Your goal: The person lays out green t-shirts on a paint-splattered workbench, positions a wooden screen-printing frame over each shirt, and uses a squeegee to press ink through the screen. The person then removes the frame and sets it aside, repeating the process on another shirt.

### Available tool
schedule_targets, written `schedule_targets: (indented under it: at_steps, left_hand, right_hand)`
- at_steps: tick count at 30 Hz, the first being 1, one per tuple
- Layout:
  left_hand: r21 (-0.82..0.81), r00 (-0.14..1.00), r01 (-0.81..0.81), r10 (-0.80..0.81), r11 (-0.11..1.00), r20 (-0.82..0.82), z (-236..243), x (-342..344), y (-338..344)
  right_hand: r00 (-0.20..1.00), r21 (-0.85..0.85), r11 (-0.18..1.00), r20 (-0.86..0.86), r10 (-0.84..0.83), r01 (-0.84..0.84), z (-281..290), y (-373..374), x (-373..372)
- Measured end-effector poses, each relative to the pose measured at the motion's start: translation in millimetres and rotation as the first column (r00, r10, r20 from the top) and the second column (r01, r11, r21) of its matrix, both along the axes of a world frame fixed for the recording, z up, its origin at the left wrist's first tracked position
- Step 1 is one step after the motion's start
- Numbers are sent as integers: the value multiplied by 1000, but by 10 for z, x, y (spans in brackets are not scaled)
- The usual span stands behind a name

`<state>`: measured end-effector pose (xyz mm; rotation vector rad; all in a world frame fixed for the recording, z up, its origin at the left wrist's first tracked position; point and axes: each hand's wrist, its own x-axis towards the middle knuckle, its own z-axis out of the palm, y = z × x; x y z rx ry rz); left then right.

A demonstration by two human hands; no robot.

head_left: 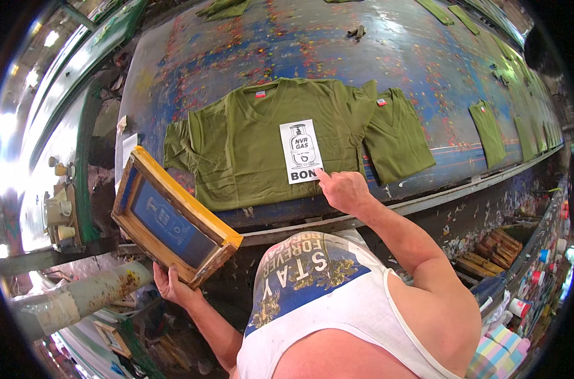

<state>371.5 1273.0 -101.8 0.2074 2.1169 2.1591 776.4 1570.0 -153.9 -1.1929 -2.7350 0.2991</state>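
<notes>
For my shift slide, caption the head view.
Left hand holding a framed screen, right hand at the corner of a white printed rectangle on a green shirt.

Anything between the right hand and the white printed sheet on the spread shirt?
Nothing visible. The right hand is at the lower right corner of the white sheet, which lies on the green shirt. The framed screen in the left hand is clear, off to the left.
</notes>
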Motion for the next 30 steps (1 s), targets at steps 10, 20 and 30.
schedule_targets:
  at_steps: [10,20,30]
  left_hand:
    - [47,999,48,-48,998,16,-150,-97,-134]
    - [-57,995,98,-99,994,-13,-188,-106,-84]
    - [-135,968,246,-251,960,-20,-362,-80,364]
  right_hand:
    - [993,1,999,-109,-49,50,45,-13,-8]
    - [970,47,992,-223,-100,113,143,-24,162]
    - [943,68,993,-325,-72,100,278,-103,111]
